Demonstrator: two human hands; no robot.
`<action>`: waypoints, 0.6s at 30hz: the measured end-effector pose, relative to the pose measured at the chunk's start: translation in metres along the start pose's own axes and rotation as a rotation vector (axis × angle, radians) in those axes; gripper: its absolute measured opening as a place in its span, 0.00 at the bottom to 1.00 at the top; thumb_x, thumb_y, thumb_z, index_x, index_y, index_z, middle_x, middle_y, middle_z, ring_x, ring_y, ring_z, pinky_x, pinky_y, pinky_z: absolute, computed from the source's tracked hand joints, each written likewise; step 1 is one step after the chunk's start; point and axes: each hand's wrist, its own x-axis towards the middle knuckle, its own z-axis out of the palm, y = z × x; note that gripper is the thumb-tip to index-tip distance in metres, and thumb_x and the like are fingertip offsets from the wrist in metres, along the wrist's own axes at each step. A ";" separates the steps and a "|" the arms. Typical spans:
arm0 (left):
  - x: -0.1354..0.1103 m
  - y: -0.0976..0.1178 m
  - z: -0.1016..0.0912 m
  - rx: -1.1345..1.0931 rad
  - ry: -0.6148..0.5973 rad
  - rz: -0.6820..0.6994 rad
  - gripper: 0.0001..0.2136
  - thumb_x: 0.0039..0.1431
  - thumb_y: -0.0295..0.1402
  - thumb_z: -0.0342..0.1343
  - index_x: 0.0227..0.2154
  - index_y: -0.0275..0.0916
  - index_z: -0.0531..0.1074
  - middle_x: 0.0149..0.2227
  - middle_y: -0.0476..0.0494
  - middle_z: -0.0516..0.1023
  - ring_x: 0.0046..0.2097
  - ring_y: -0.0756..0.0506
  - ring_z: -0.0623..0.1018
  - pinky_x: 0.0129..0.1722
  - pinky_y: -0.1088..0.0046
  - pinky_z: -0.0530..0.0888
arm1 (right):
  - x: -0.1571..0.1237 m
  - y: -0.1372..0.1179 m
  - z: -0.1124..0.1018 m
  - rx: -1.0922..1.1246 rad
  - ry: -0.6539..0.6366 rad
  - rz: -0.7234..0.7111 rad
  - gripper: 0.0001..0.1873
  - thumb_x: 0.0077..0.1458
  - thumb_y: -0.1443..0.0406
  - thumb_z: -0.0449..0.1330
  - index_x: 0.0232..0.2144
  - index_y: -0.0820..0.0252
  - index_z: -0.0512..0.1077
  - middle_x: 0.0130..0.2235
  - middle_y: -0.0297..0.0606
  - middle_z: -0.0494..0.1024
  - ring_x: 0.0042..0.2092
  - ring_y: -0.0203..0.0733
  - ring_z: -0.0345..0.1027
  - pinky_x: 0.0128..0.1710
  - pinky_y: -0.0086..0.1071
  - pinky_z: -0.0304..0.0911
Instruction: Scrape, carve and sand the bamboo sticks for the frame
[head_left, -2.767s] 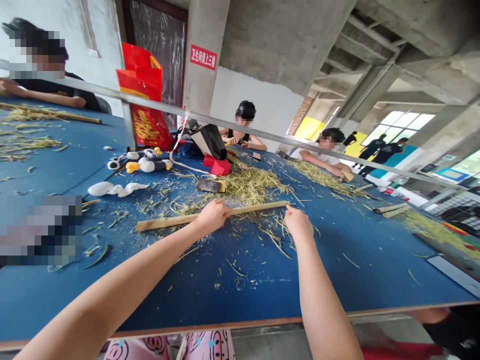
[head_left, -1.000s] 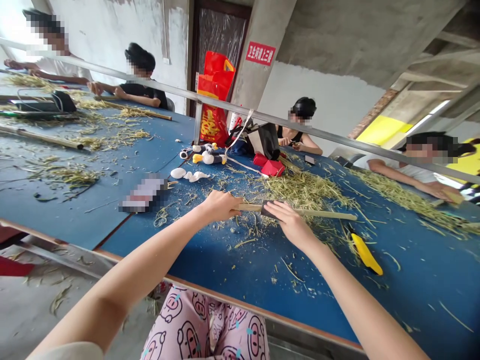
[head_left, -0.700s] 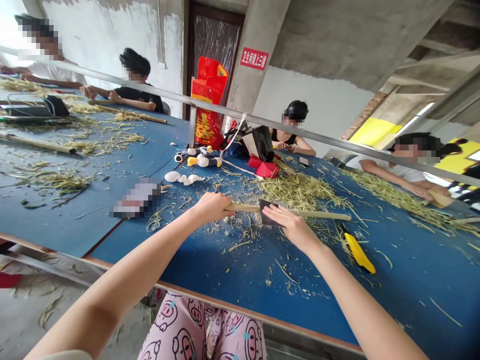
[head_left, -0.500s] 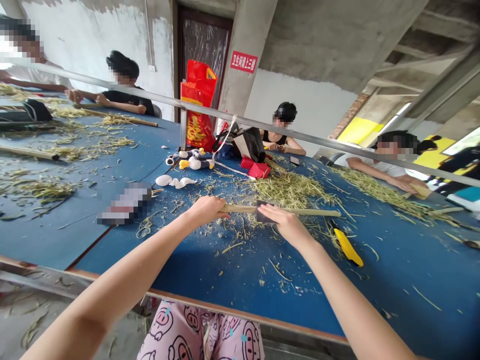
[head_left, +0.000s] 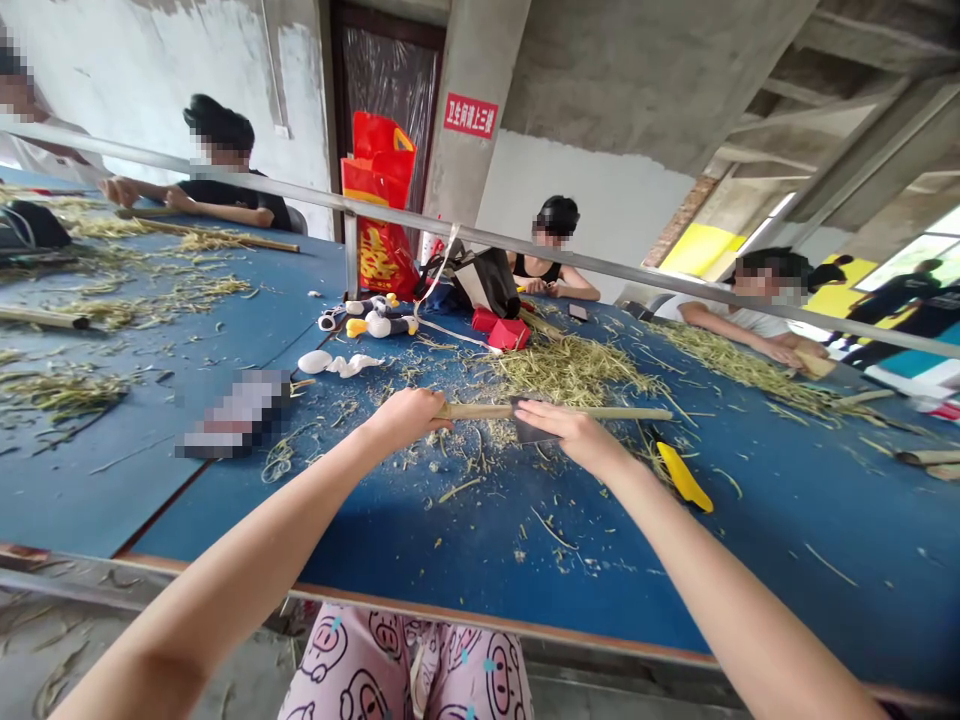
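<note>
A pale wooden stick lies across in front of me, just above the blue table. My left hand is closed round its left end. With fingers laid over the stick, my right hand presses a dark piece of sandpaper onto its middle; the thumb is hidden. Behind the stick is a heap of thin greenish shavings. A yellow-handled tool lies on the table right of my right hand, its far end dark.
A phone lies to the left, near white plush toys. A metal rail crosses the table, with a red bag and a dark bag by it. Several people sit around, one in black handling a stick.
The view has shifted slightly, so the table things appear further left. Both hands keep their hold, and the sandpaper stays near the stick's middle.
</note>
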 end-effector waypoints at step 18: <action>-0.001 -0.003 0.001 -0.163 0.024 -0.012 0.17 0.60 0.46 0.56 0.45 0.39 0.67 0.33 0.43 0.79 0.34 0.42 0.80 0.29 0.75 0.69 | 0.022 -0.011 0.015 0.031 -0.010 -0.219 0.48 0.43 0.85 0.41 0.60 0.44 0.66 0.63 0.20 0.64 0.65 0.33 0.57 0.67 0.42 0.54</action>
